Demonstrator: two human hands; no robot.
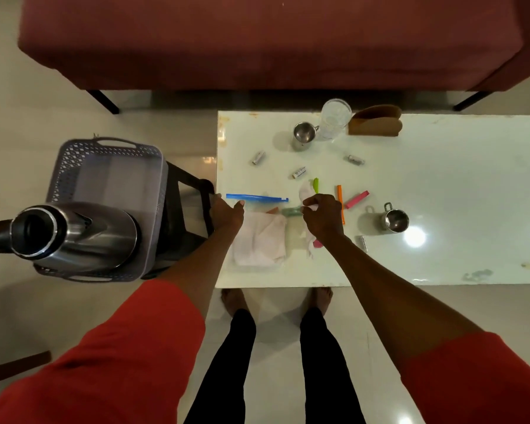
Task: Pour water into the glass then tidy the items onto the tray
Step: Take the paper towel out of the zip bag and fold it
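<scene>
A clear glass (334,117) stands at the table's far edge beside a steel cup (303,135). A steel jug (74,232) sits in the grey tray (104,166) on a dark stool to the left. A clear zip bag with a blue seal (256,197) lies on the white table (441,194), with a white cloth (262,240) inside it. My left hand (227,211) holds the bag's left edge. My right hand (323,214) pinches a white cloth piece (305,191) at the bag's opening. A second steel cup (395,221) stands to the right.
Green (315,185), orange (341,206) and pink (357,199) sealing clips lie beside my right hand. Several small tubes (258,157) are scattered on the table. A brown holder (375,121) stands at the back. A maroon sofa (257,41) lies beyond the table.
</scene>
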